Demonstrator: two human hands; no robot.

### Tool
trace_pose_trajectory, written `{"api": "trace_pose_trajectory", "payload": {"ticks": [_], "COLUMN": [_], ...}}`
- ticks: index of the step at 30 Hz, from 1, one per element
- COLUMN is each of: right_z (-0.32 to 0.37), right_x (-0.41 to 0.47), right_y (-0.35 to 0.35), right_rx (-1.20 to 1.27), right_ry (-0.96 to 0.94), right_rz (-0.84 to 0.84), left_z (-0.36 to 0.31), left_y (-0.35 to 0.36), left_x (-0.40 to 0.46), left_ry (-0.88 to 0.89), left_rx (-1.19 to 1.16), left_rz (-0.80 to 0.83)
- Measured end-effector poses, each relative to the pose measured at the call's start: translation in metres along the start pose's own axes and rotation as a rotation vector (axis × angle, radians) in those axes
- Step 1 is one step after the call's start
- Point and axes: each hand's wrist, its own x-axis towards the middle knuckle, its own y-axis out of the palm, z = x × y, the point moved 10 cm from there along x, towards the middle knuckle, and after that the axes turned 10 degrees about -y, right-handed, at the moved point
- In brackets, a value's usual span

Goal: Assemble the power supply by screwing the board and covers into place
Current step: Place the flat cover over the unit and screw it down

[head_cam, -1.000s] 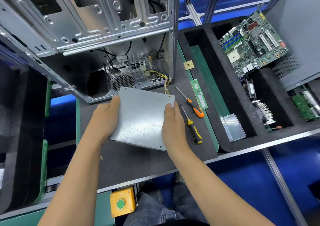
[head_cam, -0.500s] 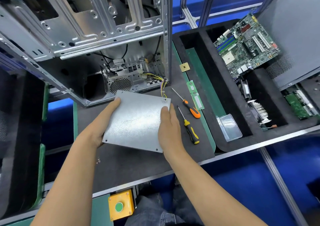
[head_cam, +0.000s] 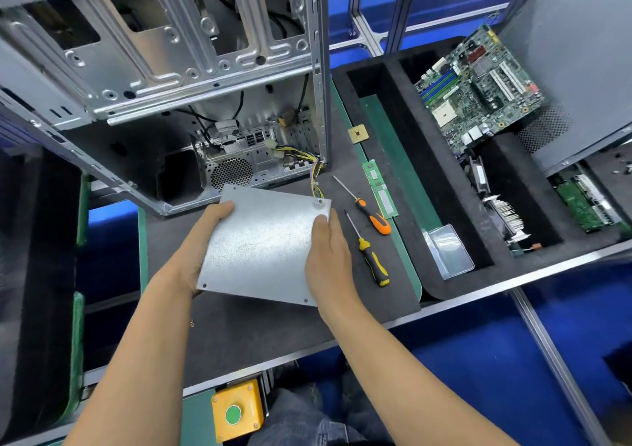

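Flat grey galvanized metal cover plate (head_cam: 263, 245) gripped at both side edges — left hand (head_cam: 201, 244), right hand (head_cam: 328, 257), fingers curled round edges — above dark desk (head_cam: 239, 329), just before open silver computer case (head_cam: 191, 79); orange-handled screwdriver (head_cam: 371, 214) and yellow-black screwdriver (head_cam: 371, 257) just right.

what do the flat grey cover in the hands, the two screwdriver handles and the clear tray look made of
Flat grey cover: likely galvanised sheet steel, judging by its dull, mottled sheen and small corner screw holes.
Orange-handled screwdriver and yellow-and-black-handled screwdriver: the handles look like moulded plastic, perhaps with rubbery black grip parts; the shafts are thin bright metal.
Clear rectangular tray: transparent glossy plastic, going by its highlights.
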Motion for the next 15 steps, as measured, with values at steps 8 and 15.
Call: {"api": "trace_pose_trajectory", "payload": {"ticks": [8,15], "right_z": [-0.0039,-0.0009], "right_x": [0.0054,0.0066], "right_y": [-0.0017,-0.0019], "right_rx": [-0.017,-0.006], "right_ry": [0.009,-0.012], "right_rz": [0.008,0.014], "left_z": [0.0006,0.0034], "left_y": [0.0002,-0.0005], "left_x": [0.0044,0.0026], "left_ry": [0.013,0.018], "left_rx": [0.079,0.078], "left_rz": [0.013,0.022]}}
